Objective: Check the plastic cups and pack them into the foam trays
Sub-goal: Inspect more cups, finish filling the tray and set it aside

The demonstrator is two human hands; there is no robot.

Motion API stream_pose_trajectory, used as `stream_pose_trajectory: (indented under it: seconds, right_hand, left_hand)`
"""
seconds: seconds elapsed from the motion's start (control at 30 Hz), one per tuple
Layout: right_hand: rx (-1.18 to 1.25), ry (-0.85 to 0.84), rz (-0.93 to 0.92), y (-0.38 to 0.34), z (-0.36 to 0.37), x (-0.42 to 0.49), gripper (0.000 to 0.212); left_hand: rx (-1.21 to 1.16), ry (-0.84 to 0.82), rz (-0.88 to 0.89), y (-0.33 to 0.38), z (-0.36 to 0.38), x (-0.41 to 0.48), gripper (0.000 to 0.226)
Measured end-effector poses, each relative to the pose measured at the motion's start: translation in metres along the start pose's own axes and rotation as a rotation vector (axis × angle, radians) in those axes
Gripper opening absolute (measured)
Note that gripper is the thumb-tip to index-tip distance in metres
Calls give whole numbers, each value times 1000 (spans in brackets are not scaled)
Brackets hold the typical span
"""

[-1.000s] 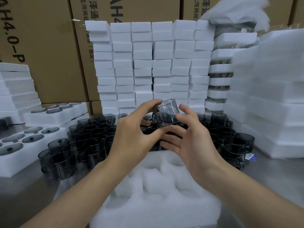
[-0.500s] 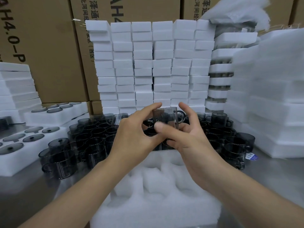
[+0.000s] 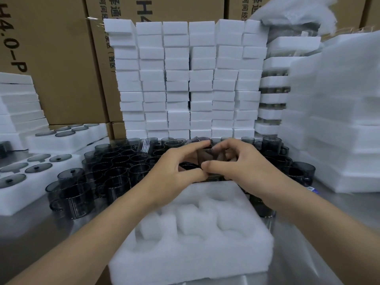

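Observation:
A smoky transparent plastic cup (image 3: 205,159) is held between both hands just above the far edge of the white foam tray (image 3: 193,254). My left hand (image 3: 174,167) pinches it from the left with thumb and forefinger. My right hand (image 3: 236,161) curls round its right side, thumb across the front. The tray's cut-out pockets hold no cups. Several more dark cups (image 3: 115,167) stand crowded on the metal table behind and to the left of the tray.
Stacks of white foam blocks (image 3: 185,79) form a wall behind the cups. Foam trays with grey lids (image 3: 30,171) lie at the left. Tall foam stacks (image 3: 339,120) fill the right side. Cardboard boxes (image 3: 61,58) stand at the back.
The cup has come down from chest height toward the tray's far edge, and both hands have lowered and closed in around it.

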State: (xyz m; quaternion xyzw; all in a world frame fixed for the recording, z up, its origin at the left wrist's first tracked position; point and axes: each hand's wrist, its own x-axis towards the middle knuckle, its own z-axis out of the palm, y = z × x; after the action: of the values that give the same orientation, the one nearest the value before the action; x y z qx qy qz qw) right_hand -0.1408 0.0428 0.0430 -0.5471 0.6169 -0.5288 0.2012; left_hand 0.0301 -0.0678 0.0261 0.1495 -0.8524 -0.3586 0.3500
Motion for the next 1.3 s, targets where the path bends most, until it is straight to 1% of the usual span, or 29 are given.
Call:
stream_pose_trajectory:
  seconds: [0.07,0.17,0.27,0.33,0.43,0.53,0.7,0.77,0.9,1.0,1.07,1.13,1.2,1.23,1.3]
  right_hand:
    - [-77,-60,49,3,-5,2,45]
    - [-210,-138,65,8,-10,4,45]
    - [-279,-214,82,10,-12,4,45]
    - [-316,-258,95,9,-14,3,49]
    - [-320,-285,95,7,-19,2,53]
    - [-392,-285,78,7,-21,1,47]
    - [-460,-285,29,9,-17,0,41]
    - [-480,-290,29,9,-17,-1,43]
    - [-460,-304,71,10,-18,-2,56]
    - [-469,-283,57,12,-18,-3,55]
    - [-496,-232,0,15,-14,-3,50]
    - [-597,-167,-104,17,-8,-4,45]
    - [-661,-128,-208,14,-3,-6,47]
    - [-677,-147,-227,12,-2,-6,53]
    - [-711,-299,-180,10,1,-8,71]
  left_hand:
    - [-60,-49,-30,0,0,1,71]
    - [-105,-111,-67,0,1,4,60]
    - [-103,-157,-63,-1,1,3,41]
    - [-136,-206,-52,-1,2,2,30]
    - [-119,-212,-56,-4,5,1,30]
    - [-48,-191,-89,-2,5,1,33]
    - [6,-181,-124,0,4,0,35]
    - [26,-182,-120,2,5,0,34]
    - [36,-177,-106,3,6,-1,35]
    - [52,-190,-92,-1,7,-1,32]
    - [41,-168,-93,-5,8,0,31]
    - [15,-112,-91,-7,8,3,29]
    - [-4,-27,-83,-9,7,5,25]
    - [-8,15,-79,-8,7,6,23]
    - [7,81,-82,-8,6,6,21]
